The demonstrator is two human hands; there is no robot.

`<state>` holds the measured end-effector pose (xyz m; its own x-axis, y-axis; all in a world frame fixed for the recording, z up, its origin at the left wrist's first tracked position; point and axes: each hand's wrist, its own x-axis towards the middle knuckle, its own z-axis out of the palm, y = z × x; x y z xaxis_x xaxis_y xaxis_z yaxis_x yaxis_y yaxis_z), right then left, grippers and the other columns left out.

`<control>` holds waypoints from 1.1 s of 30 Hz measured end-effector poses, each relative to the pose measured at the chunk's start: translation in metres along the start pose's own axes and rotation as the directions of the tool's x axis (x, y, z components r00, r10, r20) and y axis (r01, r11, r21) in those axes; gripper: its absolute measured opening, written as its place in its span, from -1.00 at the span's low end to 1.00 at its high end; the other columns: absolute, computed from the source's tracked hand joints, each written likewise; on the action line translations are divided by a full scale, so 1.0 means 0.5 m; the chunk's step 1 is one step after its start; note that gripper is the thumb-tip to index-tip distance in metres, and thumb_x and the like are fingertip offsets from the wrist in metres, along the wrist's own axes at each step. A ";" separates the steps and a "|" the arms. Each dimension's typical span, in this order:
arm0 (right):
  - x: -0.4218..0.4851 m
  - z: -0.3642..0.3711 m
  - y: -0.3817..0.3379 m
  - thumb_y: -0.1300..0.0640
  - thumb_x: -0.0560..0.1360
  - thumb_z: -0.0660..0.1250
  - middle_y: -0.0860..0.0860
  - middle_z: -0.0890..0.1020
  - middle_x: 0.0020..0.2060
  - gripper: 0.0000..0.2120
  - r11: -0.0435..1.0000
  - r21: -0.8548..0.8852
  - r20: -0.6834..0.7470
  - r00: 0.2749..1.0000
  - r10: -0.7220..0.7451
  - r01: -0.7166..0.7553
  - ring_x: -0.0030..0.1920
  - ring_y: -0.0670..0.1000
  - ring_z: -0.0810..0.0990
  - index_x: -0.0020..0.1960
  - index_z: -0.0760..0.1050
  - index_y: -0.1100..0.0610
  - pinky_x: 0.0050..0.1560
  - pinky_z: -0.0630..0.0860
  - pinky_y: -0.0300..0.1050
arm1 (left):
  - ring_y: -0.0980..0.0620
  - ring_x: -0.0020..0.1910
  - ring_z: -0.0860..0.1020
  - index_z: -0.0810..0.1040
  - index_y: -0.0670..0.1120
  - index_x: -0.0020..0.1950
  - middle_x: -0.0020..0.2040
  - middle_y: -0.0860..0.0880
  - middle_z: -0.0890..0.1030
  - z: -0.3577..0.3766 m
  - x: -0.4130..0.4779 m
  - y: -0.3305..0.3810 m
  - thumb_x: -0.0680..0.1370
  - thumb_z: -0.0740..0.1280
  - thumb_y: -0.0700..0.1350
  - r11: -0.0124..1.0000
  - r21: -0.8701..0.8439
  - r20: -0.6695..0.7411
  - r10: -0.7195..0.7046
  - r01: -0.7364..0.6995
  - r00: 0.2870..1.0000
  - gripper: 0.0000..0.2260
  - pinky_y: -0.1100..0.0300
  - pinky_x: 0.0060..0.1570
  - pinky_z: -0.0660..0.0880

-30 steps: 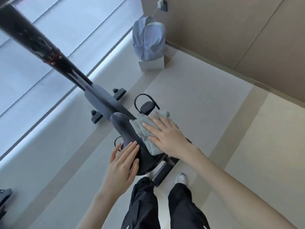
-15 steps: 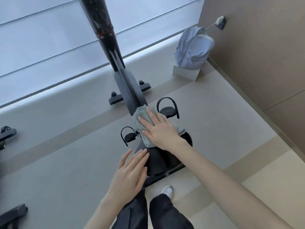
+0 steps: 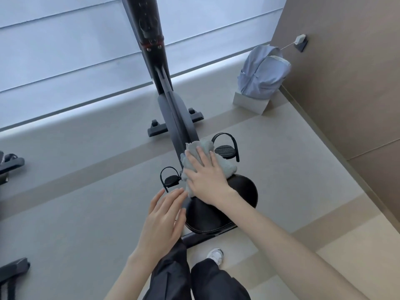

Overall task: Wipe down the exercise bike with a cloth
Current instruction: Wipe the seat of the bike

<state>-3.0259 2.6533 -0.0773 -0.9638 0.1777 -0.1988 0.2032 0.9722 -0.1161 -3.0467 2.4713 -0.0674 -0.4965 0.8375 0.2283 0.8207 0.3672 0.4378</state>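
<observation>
Still pressing cloth flat-fingered with right hand on saddle nose; left hand open at saddle's left edge, unchanged.

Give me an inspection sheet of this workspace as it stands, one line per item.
Surface: grey floor with beige bands, bare around the bike.
Job's things: black exercise bike; grey cloth spread over the front of the black saddle.
Clutter: blue backpack on a small grey box in the corner.
Grippers: right hand flat on the cloth, pressing it down; left hand open, at the saddle's left edge.
Cables: one thin cord from the backpack area to a wall fitting.
Surroundings: window blinds ahead, brown wall on the right, parts of other equipment at the left edge.
</observation>
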 end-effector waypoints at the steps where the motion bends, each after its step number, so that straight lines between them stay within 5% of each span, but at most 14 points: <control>1: -0.024 0.001 -0.004 -0.05 0.61 0.00 0.04 -0.06 0.54 -0.62 1.000 0.008 0.004 1.000 -0.010 0.010 0.50 0.17 -0.21 0.35 0.38 0.01 0.44 -0.24 0.24 | 0.08 0.26 0.46 0.54 -0.17 0.28 0.26 -0.04 0.55 -0.003 0.001 0.000 0.59 0.16 -0.11 1.000 -0.002 -0.001 -0.002 0.002 1.000 -0.68 0.04 0.41 0.22; 3: -0.069 -0.003 -0.008 -0.09 0.62 -0.04 0.02 0.02 0.53 -0.58 0.999 0.039 0.010 1.000 -0.013 0.013 0.51 0.16 -0.12 0.39 0.34 -0.03 0.44 -0.23 0.22 | 0.07 0.24 0.47 0.54 -0.17 0.27 0.24 -0.04 0.55 -0.007 0.002 0.000 0.59 0.16 -0.11 1.000 -0.007 0.000 0.000 0.000 1.000 -0.68 0.05 0.40 0.23; 8: -0.173 -0.008 0.013 -0.15 0.57 -0.03 0.02 0.35 0.42 -0.56 0.998 0.050 -0.026 0.999 0.043 -0.042 0.43 0.15 0.29 0.39 0.35 -0.12 0.38 0.20 0.29 | 0.07 0.24 0.49 0.53 -0.17 0.28 0.26 -0.04 0.54 -0.004 0.008 0.002 0.59 0.16 -0.10 1.000 -0.015 0.030 0.027 -0.027 0.999 -0.68 0.02 0.38 0.27; 15: -0.277 0.024 0.069 -0.20 0.58 -0.16 -0.10 0.01 0.51 -0.52 0.968 0.169 0.030 0.983 0.183 -0.185 0.52 0.06 -0.08 0.49 0.01 -0.22 0.48 -0.05 0.18 | 0.07 0.23 0.52 0.54 -0.17 0.29 0.27 -0.03 0.55 0.009 -0.002 0.008 0.59 0.16 -0.07 0.994 0.015 0.157 0.102 -0.106 0.982 -0.65 0.00 0.36 0.26; 18: -0.247 0.012 0.058 -0.18 0.58 -0.16 -0.05 0.06 0.51 -0.51 0.967 0.149 0.015 0.978 0.208 -0.208 0.51 0.10 0.01 0.49 0.07 -0.17 0.43 -0.01 0.23 | 0.09 0.27 0.49 0.50 -0.16 0.33 0.32 -0.03 0.52 0.010 -0.009 0.003 0.59 0.17 -0.06 0.995 0.001 0.182 0.097 -0.099 0.979 -0.64 0.01 0.38 0.24; 21: -0.176 -0.003 0.049 -0.16 0.57 -0.22 -0.01 0.05 0.52 -0.48 0.979 0.097 0.020 0.984 0.178 -0.180 0.50 0.11 0.07 0.50 0.04 -0.13 0.40 0.04 0.26 | 0.09 0.28 0.47 0.50 -0.14 0.33 0.31 -0.02 0.52 0.003 -0.016 -0.006 0.60 0.16 -0.06 0.997 -0.003 0.170 0.076 -0.076 0.983 -0.65 0.00 0.38 0.24; 25: -0.066 0.000 0.046 -0.17 0.61 -0.15 -0.02 -0.20 0.52 -0.50 0.991 0.091 0.046 0.994 0.094 -0.098 0.52 0.07 -0.17 0.51 -0.17 -0.15 0.46 -0.11 0.14 | 0.06 0.29 0.46 0.48 -0.15 0.34 0.32 -0.03 0.51 -0.021 -0.029 -0.024 0.61 0.13 -0.07 1.000 0.011 0.112 -0.022 0.021 0.994 -0.64 0.08 0.42 0.19; 33: 0.035 -0.014 -0.024 -0.02 0.64 -0.05 0.03 0.05 0.53 -0.60 0.990 -0.141 0.087 0.996 0.026 -0.014 0.50 0.18 -0.19 0.39 0.34 0.01 0.42 -0.21 0.32 | 0.03 0.30 0.42 0.46 -0.20 0.34 0.32 -0.08 0.50 -0.066 -0.057 -0.043 0.60 0.09 -0.07 0.987 0.045 0.022 -0.153 0.151 0.988 -0.61 0.07 0.41 0.18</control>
<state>-3.0465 2.6456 -0.0724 -0.9395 0.1891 -0.2856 0.1899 0.9815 0.0251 -3.0596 2.4260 -0.0546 -0.6097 0.7802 0.1401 0.7478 0.5076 0.4279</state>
